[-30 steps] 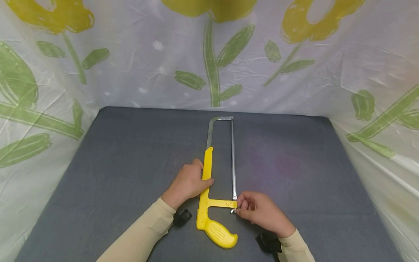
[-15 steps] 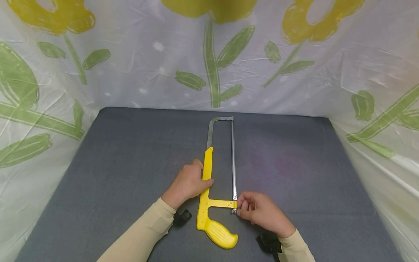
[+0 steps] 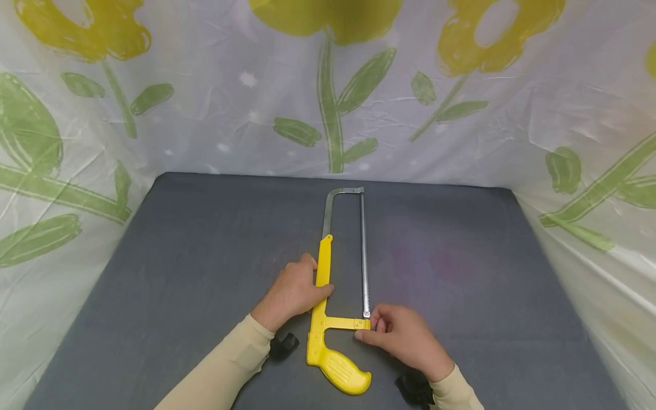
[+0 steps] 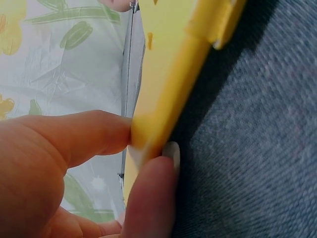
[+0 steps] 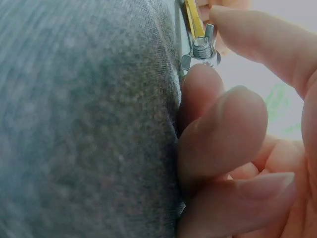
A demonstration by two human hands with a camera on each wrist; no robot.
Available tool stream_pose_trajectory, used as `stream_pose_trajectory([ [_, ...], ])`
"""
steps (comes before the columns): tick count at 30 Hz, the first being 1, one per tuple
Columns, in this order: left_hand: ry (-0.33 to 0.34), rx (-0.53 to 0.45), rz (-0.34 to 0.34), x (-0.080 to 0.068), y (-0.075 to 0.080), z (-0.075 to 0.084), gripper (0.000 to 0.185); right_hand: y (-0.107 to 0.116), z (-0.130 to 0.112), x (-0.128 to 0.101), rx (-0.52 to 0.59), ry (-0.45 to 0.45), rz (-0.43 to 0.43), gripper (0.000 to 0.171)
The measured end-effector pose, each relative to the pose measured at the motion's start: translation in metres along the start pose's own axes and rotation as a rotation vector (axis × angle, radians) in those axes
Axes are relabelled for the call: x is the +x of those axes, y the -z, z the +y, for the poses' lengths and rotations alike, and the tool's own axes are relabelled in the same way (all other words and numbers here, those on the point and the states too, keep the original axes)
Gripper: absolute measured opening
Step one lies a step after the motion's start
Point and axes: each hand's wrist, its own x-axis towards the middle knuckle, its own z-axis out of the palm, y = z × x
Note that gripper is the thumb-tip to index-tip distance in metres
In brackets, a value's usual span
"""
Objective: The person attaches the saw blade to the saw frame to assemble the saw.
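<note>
Hacksaw (image 3: 328, 296) flat on worktop (image 3: 179, 273); my left hand (image 3: 292, 293) grips frame, right hand (image 3: 402, 336) pinches wing nut (image 5: 200, 52).

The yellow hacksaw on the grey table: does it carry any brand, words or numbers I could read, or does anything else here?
None: no readable text shows in any view.
The yellow plastic-handled hacksaw, held by the left hand, shows no lettering.
The small metal wing nut at the right hand is bare.
The flower-printed plastic sheet and grey fabric table have no words.
</note>
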Motion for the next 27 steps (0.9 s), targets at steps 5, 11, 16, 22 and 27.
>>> stream_pose_trajectory([
  [5,-0.005,-0.003,-0.001,-0.0002,-0.0001,0.0,0.049,-0.0008,-0.0009,0.0005,-0.006,-0.004,0.008,0.03],
  [11,-0.007,-0.006,0.004,-0.0002,0.0001,0.0003,0.049,0.0001,-0.0013,0.0013,-0.011,0.009,0.005,0.026],
  [16,-0.01,-0.001,0.006,0.0001,0.0,-0.0004,0.05,0.0002,0.0,0.0014,-0.013,0.02,-0.004,0.025],
  [22,-0.013,-0.001,0.003,0.0005,-0.0002,-0.0011,0.049,0.0007,0.0045,0.0013,0.003,0.015,-0.027,0.02],
  [27,-0.014,0.007,0.003,0.0007,-0.0005,-0.0005,0.049,0.003,0.0064,0.0017,0.016,0.027,-0.038,0.015],
])
